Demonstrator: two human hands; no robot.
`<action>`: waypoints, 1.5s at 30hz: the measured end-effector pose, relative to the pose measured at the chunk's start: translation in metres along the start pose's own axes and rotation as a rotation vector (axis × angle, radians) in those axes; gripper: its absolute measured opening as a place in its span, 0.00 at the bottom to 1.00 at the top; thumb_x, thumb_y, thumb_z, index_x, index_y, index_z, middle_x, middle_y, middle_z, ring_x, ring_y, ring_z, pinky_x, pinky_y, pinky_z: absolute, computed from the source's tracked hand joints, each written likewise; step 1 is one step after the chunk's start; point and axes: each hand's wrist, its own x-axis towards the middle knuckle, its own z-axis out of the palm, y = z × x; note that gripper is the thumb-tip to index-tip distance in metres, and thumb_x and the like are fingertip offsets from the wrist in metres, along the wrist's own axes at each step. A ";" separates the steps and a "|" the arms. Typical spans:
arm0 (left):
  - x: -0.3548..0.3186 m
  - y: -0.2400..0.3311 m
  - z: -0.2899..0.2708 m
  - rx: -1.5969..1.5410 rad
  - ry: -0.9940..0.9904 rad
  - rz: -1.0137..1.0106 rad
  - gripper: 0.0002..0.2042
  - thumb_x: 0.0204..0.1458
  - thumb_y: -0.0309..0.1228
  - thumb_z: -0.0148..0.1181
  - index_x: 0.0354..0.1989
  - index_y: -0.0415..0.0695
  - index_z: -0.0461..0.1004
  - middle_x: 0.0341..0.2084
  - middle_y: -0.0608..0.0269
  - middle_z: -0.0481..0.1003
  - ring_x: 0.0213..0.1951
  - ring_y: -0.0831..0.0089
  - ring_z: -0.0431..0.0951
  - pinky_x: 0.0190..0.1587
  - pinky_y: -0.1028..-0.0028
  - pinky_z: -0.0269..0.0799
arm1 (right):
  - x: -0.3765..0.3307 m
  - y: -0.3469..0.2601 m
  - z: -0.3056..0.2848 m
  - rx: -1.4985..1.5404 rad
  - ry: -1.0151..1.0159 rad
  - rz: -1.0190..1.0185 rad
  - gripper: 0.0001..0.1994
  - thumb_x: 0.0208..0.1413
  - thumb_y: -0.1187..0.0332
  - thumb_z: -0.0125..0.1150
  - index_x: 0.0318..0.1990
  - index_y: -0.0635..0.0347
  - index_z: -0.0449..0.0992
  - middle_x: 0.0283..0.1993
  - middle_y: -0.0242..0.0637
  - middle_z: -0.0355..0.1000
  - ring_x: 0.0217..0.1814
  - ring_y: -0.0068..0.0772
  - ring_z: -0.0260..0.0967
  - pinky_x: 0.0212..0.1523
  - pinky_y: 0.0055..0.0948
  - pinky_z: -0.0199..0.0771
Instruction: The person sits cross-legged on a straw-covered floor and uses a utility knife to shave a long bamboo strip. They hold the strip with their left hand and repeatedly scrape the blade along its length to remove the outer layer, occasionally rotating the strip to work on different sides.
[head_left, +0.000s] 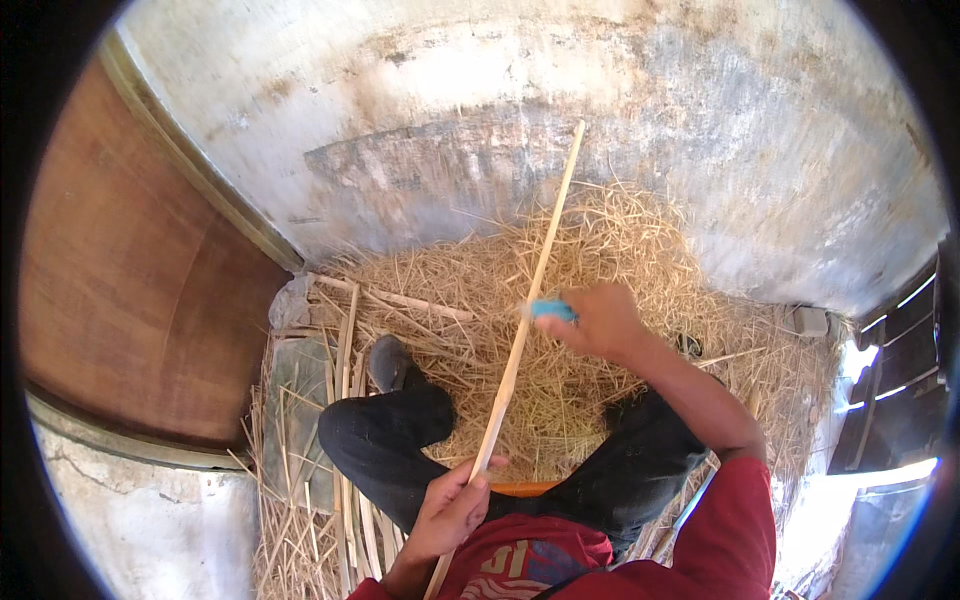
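Observation:
A long, pale wooden strip [512, 370] slants from my lap up and away toward the wall. Around its near part my left hand [452, 508] is closed, just above my red shirt. My right hand [605, 318] grips a small bright-blue tool [553, 310], which meets the strip about halfway along. Motion blurs the tool's front end, so its exact kind does not show. My right arm reaches in from the right, bent at the elbow.
Curly shavings [600, 240] cover the floor and heap against the stained wall [480, 80]. More long strips [347, 350] lie at my left beside a grey slab [295, 400]. A brown door panel [130, 270] stands left; a block [810, 321] sits at right.

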 end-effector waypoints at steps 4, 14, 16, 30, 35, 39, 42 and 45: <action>-0.011 -0.006 -0.001 0.219 0.063 0.046 0.18 0.64 0.33 0.44 0.58 0.37 0.63 0.17 0.78 0.57 0.19 0.89 0.54 0.21 0.85 0.49 | 0.013 0.011 0.012 -0.002 -0.075 0.103 0.34 0.53 0.31 0.40 0.23 0.57 0.72 0.11 0.33 0.63 0.13 0.36 0.64 0.18 0.40 0.66; -0.020 -0.002 -0.004 0.299 0.140 0.061 0.17 0.63 0.32 0.44 0.57 0.37 0.64 0.19 0.78 0.57 0.22 0.90 0.55 0.24 0.85 0.51 | 0.016 0.011 0.023 0.004 -0.029 0.076 0.34 0.54 0.33 0.41 0.21 0.58 0.74 0.11 0.38 0.64 0.13 0.39 0.64 0.19 0.40 0.67; -0.020 -0.007 -0.003 0.295 0.123 0.032 0.17 0.63 0.32 0.44 0.57 0.37 0.64 0.18 0.78 0.58 0.22 0.90 0.55 0.24 0.85 0.51 | 0.027 0.026 0.018 -0.060 -0.034 0.147 0.34 0.55 0.34 0.42 0.23 0.58 0.75 0.11 0.37 0.65 0.14 0.40 0.66 0.20 0.39 0.68; -0.034 -0.019 -0.003 0.370 0.036 -0.025 0.17 0.63 0.32 0.44 0.57 0.38 0.64 0.19 0.78 0.59 0.23 0.91 0.56 0.24 0.86 0.52 | 0.042 0.085 0.006 -0.086 0.067 0.359 0.38 0.54 0.29 0.32 0.29 0.53 0.80 0.13 0.34 0.67 0.16 0.31 0.66 0.20 0.35 0.70; -0.044 -0.024 -0.001 0.396 -0.016 -0.113 0.18 0.63 0.34 0.45 0.57 0.37 0.63 0.25 0.73 0.65 0.28 0.85 0.63 0.31 0.83 0.59 | 0.036 0.169 -0.001 -0.175 0.059 0.699 0.39 0.55 0.30 0.30 0.25 0.58 0.76 0.19 0.39 0.69 0.23 0.35 0.69 0.24 0.38 0.69; -0.058 -0.045 -0.011 0.440 0.024 -0.047 0.18 0.62 0.34 0.46 0.57 0.38 0.64 0.25 0.73 0.65 0.27 0.85 0.63 0.31 0.83 0.60 | 0.000 0.213 -0.010 -0.128 0.331 0.879 0.43 0.53 0.27 0.26 0.22 0.62 0.74 0.22 0.41 0.71 0.27 0.37 0.71 0.31 0.40 0.71; -0.056 -0.049 -0.039 -0.042 0.034 -0.199 0.18 0.63 0.35 0.44 0.56 0.35 0.62 0.18 0.73 0.63 0.18 0.85 0.62 0.22 0.85 0.59 | -0.018 0.191 -0.011 -0.079 0.158 0.842 0.43 0.53 0.27 0.28 0.27 0.62 0.77 0.25 0.45 0.73 0.31 0.41 0.73 0.36 0.40 0.72; -0.039 -0.044 -0.049 -0.221 0.024 -0.075 0.19 0.64 0.37 0.37 0.53 0.33 0.63 0.13 0.68 0.61 0.11 0.80 0.58 0.16 0.81 0.55 | 0.000 0.090 -0.019 0.053 -0.135 0.617 0.41 0.53 0.28 0.32 0.34 0.59 0.80 0.27 0.48 0.75 0.36 0.43 0.75 0.37 0.40 0.73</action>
